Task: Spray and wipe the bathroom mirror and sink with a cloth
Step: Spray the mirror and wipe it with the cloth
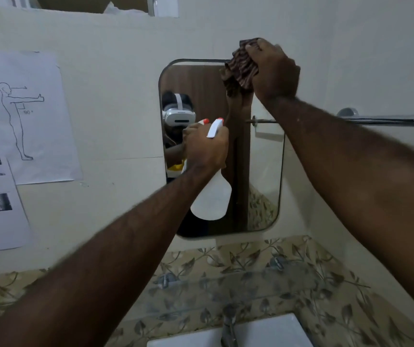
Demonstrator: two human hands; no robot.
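The sink (263,331) is cut off by the bottom edge (its tap (229,329) blurred too).

We take the mirror (201,78) as our landmark: a rounded rectangular glass on the pale wall. At its top right corner our right hand (273,71) bunches a dark striped cloth (241,68) against the glass and frame edge. In front of the mirror's middle our left hand (206,146) grips a white spray bottle (212,199) by the neck, its orange-tipped nozzle toward the glass. Left of the mirror, printed sheets (26,116) hang on the wall. Right of it runs a chrome rail (388,120). Below it lie a glass shelf (251,284), a tap (228,326) and a white sink (271,331).
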